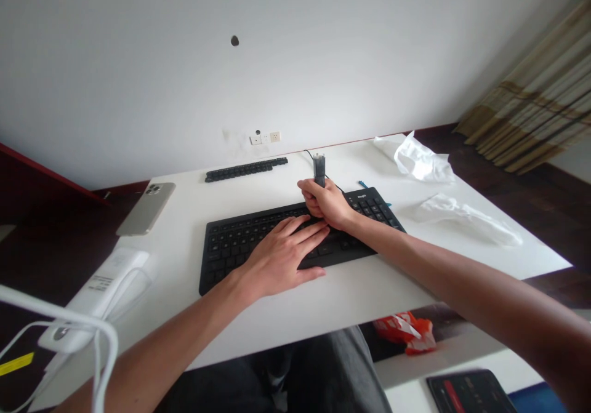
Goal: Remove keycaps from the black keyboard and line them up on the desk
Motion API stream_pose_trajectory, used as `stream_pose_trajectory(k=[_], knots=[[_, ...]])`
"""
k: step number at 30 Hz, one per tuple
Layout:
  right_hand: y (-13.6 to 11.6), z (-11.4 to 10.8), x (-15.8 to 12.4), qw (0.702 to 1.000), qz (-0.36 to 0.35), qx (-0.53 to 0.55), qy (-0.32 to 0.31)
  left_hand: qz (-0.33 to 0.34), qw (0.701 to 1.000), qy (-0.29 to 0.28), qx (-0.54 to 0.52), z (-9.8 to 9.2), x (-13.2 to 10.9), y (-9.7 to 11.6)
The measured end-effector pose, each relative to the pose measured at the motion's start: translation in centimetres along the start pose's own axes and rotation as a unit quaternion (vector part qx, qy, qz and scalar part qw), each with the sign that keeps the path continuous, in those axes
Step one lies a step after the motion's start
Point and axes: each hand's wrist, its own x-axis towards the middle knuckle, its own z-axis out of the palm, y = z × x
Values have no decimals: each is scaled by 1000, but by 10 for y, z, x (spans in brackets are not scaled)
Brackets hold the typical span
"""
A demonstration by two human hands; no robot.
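A black keyboard (240,240) lies across the white table. My left hand (286,250) rests flat on its middle keys, fingers stretched out and thumb over the front edge. My right hand (325,204) is closed around an upright dark, narrow tool (319,168) with small light prongs at its top end. Its lower end is hidden by my hand, so I cannot tell whether it touches the keys. My right fist sits over the keyboard's rear part, close to my left fingertips. Behind the keyboard, loose black keycaps (247,170) lie in a strip of rows.
At the left are a phone (145,210) lying face down and a white power strip (99,290) with cables. Crumpled white wrapping (418,157) and another white piece (466,216) lie at the right. An orange bag (409,333) is below the table edge. Wall sockets (265,138) are behind.
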Motion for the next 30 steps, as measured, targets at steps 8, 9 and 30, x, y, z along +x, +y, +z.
stream_pose_trajectory(k=[8,9,30], knots=[[8,-12,-10,998,-34,18,-49,-4,1000,-6,-2,4,-3,1],[8,-11,-11,998,-37,18,-46,-6,1000,-5,-3,4,-4,1],[-7,-13,-8,990,-77,83,84,-1,1000,-15,-13,5,-4,-1]])
